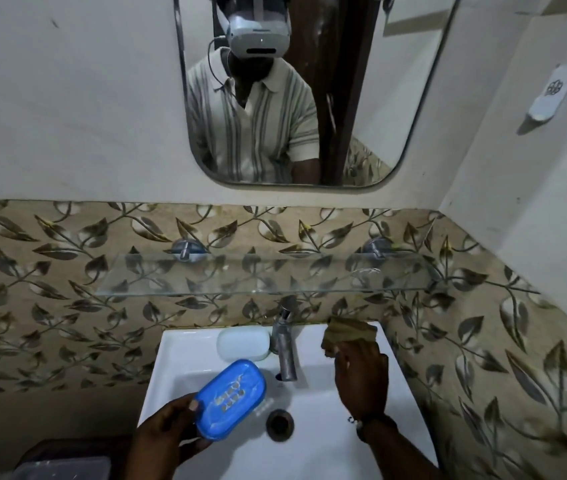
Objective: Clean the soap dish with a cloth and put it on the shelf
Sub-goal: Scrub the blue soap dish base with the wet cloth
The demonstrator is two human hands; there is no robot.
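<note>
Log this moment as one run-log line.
left hand: holds blue soap dish over sink | right hand: on brown cloth | glass shelf: bare

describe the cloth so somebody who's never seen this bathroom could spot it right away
Find the white sink under the glass shelf. Right of the metal tap, on the sink's back right corner, the right hand is on a crumpled cloth. It is the only olive-brown fabric there; the blue soap dish and the white soap are smooth and sit left of the tap.
</note>
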